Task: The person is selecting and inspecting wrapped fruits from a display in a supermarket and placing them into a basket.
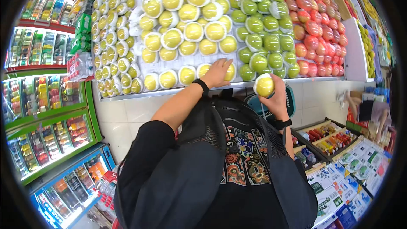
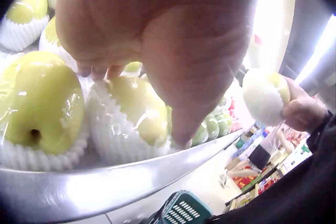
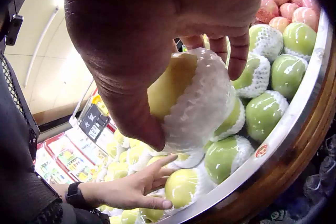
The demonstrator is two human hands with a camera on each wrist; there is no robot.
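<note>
My right hand (image 1: 275, 99) grips a yellow pear (image 1: 264, 85) at the stand's front edge. White foam netting and clear film wrap the pear; in the right wrist view the thumb lies on the near side of the pear (image 3: 189, 100) and the fingers on the far side. My left hand (image 1: 217, 74) reaches over the front row of wrapped pears, fingers spread. In the right wrist view the thumb and fingertips of the left hand (image 3: 131, 187) are right at a yellow pear (image 3: 182, 188) lying on the stand. The palm hides part of that row in the left wrist view.
More yellow pears (image 1: 188, 12) are piled behind, with green fruit (image 1: 258, 62) and red fruit (image 1: 313, 28) to the right. A metal edge (image 1: 169, 91) runs along the stand's front. Below hangs a teal basket (image 1: 290, 101). Drink coolers (image 1: 46, 131) line the left.
</note>
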